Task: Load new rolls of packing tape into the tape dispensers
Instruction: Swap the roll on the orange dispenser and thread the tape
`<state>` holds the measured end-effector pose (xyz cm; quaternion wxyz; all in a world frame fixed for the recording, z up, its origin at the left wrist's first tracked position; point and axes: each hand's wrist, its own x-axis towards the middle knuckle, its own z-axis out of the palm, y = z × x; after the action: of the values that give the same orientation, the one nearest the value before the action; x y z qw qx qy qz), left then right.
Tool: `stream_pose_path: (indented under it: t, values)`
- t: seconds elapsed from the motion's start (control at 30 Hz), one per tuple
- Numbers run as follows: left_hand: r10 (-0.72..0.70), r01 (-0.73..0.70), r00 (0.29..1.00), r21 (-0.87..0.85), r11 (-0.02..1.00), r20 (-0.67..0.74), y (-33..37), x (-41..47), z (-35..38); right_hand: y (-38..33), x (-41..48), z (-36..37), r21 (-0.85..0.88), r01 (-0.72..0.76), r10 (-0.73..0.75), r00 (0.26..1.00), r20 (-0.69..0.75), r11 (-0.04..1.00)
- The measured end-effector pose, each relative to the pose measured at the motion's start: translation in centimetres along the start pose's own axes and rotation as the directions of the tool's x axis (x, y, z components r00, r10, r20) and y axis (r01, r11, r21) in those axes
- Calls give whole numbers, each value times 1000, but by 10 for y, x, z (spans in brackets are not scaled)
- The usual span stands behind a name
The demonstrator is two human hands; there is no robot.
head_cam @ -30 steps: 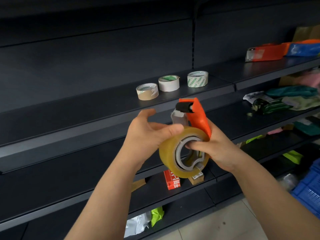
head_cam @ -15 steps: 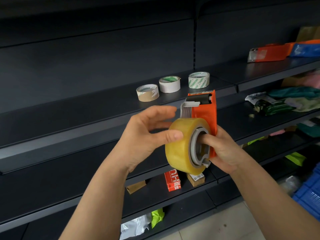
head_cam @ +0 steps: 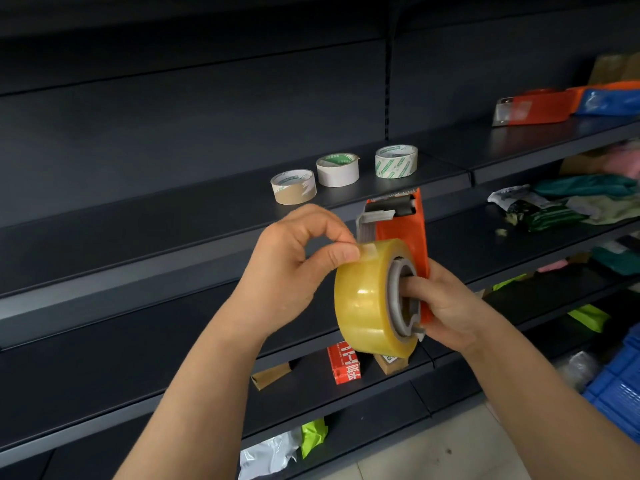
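A yellowish clear tape roll [head_cam: 367, 299] sits on the grey hub of an orange tape dispenser [head_cam: 401, 230], held upright in front of dark shelves. My right hand [head_cam: 446, 306] grips the dispenser from the right, fingers hooked into the hub. My left hand [head_cam: 298, 261] pinches the loose tape end [head_cam: 367, 252] at the top of the roll between thumb and forefinger. Three used tape cores [head_cam: 337, 169] stand in a row on the shelf [head_cam: 173, 209] behind.
A second orange dispenser [head_cam: 533, 107] and a blue packet [head_cam: 609, 100] lie on the upper right shelf. Folded cloth items [head_cam: 581, 202] fill the right shelves. A red box [head_cam: 344, 363] and cardboard pieces sit on a lower shelf. Blue crate [head_cam: 620, 386] at floor right.
The dispenser turned so the roll's edge faces me. My left hand moved from the roll's side to its top and pinched up the tape end.
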<state>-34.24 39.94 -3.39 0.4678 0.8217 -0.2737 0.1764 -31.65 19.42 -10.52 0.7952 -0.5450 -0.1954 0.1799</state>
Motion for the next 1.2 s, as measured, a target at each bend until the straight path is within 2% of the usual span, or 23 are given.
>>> stream_pose_path:
  t: [0.1,0.2,0.3,0.4,0.43,0.47,0.57,0.6,0.63,0.7,0.77,0.9,1.0,1.1,1.2]
  values:
    - [51,-30,992,182,983,-116,6,6,3,0,-2,6,-118,-44,54,995,83,992]
    - [55,-18,982,202,979,-183,6,7,3,7,-2,13,-131,-38,47,997,60,991]
    - [-38,34,964,-23,999,-262,5,5,-1,7,-1,14,-89,-4,2,1000,-28,996]
    - [-328,213,880,-331,919,-344,9,0,-7,4,-1,15,-52,3,-8,995,-95,999]
    - [-419,298,847,-360,884,-327,9,-2,-9,3,0,15,-53,16,-23,990,-139,998]
    - [-490,390,835,-360,848,-251,10,-5,-11,2,2,15,-66,35,-48,980,-195,997]
    - [-568,590,807,-176,788,164,12,-13,-6,1,11,15,-152,127,-170,933,-318,980]
    - [-572,602,791,-109,791,215,13,-15,0,2,13,15,-175,150,-204,914,-351,973]
    - [-579,599,794,-74,798,187,12,-17,6,3,15,15,-183,166,-225,898,-377,969]
    - [-575,574,818,-92,814,15,9,-17,13,2,16,14,-194,168,-233,891,-390,966]
    - [-541,533,839,-110,839,-64,6,-17,13,0,14,12,-238,148,-224,916,-333,960]
    - [-518,518,855,-132,845,35,7,-19,9,-10,6,6,-414,84,-172,969,-180,906]
    - [-537,534,843,-110,838,2,9,-17,15,-9,2,7,-491,58,-149,977,-150,869]
    - [-547,544,835,-52,837,-65,11,-14,17,-1,3,9,-433,52,-154,967,-203,900]
    - [-504,507,858,9,862,-98,15,-15,17,3,5,8,-362,69,-166,956,-243,930]
